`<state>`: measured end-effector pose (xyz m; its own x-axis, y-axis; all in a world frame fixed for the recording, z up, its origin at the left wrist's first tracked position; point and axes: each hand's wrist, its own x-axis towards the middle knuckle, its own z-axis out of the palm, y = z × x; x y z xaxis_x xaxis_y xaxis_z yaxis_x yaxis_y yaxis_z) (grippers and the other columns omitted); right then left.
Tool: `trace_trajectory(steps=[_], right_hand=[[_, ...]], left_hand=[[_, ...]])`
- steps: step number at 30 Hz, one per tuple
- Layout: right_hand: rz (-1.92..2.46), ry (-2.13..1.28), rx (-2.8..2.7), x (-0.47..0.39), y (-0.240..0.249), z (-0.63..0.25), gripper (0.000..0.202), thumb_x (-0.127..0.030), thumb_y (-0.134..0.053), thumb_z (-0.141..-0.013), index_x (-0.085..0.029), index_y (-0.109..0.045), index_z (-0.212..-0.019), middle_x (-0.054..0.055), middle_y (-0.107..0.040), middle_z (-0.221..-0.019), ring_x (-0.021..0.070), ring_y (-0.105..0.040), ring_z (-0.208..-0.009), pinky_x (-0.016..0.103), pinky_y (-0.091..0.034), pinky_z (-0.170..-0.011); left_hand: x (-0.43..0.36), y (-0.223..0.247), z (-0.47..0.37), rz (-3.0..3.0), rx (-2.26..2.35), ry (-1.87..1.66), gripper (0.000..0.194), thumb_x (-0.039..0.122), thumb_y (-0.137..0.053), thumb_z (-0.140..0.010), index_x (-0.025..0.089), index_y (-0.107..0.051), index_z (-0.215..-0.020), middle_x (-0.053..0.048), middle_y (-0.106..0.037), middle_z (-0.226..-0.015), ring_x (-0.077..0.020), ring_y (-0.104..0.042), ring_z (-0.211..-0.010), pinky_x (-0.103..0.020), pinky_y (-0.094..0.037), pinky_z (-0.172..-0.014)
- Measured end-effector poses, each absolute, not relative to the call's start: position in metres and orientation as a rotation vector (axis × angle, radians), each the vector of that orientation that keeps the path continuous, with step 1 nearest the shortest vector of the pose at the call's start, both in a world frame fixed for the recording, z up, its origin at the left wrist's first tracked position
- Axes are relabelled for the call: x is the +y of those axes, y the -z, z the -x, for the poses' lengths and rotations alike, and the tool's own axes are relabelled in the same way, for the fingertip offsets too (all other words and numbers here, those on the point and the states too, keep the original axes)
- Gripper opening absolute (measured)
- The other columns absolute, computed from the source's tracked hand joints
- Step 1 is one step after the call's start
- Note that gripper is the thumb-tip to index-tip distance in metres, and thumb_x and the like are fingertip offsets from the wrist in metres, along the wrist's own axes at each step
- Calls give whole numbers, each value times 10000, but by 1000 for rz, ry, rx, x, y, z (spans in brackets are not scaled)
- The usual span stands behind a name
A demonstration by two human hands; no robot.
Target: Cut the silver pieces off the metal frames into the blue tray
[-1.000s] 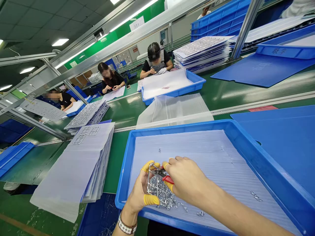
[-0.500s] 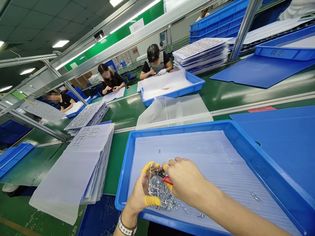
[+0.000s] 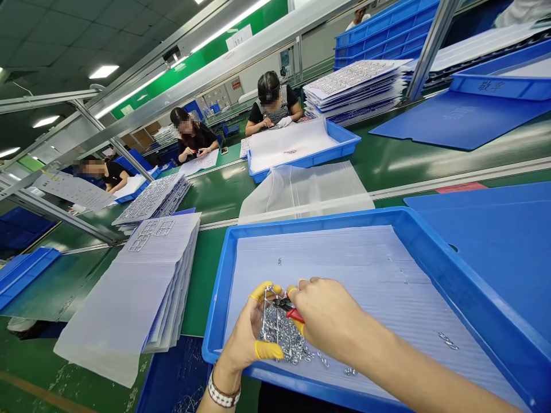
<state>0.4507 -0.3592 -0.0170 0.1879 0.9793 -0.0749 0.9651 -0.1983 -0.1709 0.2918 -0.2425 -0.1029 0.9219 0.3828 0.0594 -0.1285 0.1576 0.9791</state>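
In the blue tray, my left hand, with yellow finger covers, grips a small silver frame by its edge. My right hand is closed on red-handled cutters, whose dark jaws are at the top part of the frame. Under both hands lies a pile of small silver pieces on a white sheet. A few loose pieces lie to the right, and one lies near the back.
Left of the tray, a stack of foam sheets carries silver frames on top. Clear plastic sheets and another blue tray are beyond. A blue board lies at right. Several people sit across the green bench.
The camera view has shifted slightly. My left hand still holds the frame, and my right hand with the cutters has barely moved.
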Motion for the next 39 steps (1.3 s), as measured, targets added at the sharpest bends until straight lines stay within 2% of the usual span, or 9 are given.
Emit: trace_trajectory(steps=[8,13,21,28,34,39], right_hand=[[2375,-210,-1894,-371,23,-445,163,-228,-643,-786,-156,-674,-929,113,-696,-838,271,-657,-784,341,-443,-651],[2334,-347,-1907,-372,18,-436,194,-207,-636,-774,-151,-676,-955,120,-701,-891,287,-651,-840,366,-450,-713],[2361,-414,-1905,-366,9,-432,203,-165,-624,-748,-150,-674,-945,117,-700,-894,279,-650,-842,360,-446,-724],[2367,-386,-1901,-365,10,-432,150,-175,-628,-750,-150,-678,-890,120,-695,-852,270,-653,-812,343,-441,-696],[2381,-416,-1908,-365,11,-432,173,-198,-627,-770,-156,-683,-929,114,-700,-885,278,-656,-828,353,-454,-700],[2382,-439,-1923,-364,7,-433,202,-145,-611,-740,-142,-686,-927,120,-703,-874,285,-664,-834,357,-469,-697]], left_hand=[[-243,104,-294,-1257,301,-420,982,468,-887,-472,263,-474,-1340,-124,-508,-1373,-365,-403,-1319,-512,-219,-1143],[-245,100,-297,-1231,316,-425,957,450,-887,-489,255,-479,-1333,-129,-495,-1387,-360,-412,-1318,-517,-207,-1152],[-245,101,-296,-1232,327,-421,981,439,-897,-465,268,-475,-1334,-130,-485,-1397,-361,-383,-1339,-505,-256,-1132],[-241,109,-295,-1259,312,-444,992,454,-892,-461,282,-469,-1342,-122,-488,-1394,-357,-380,-1340,-490,-253,-1135],[-241,109,-295,-1279,321,-446,1006,464,-888,-465,275,-453,-1353,-127,-478,-1399,-361,-388,-1331,-499,-252,-1132],[-242,107,-296,-1303,310,-453,977,464,-879,-488,279,-455,-1349,-124,-477,-1395,-356,-384,-1334,-501,-226,-1141]])
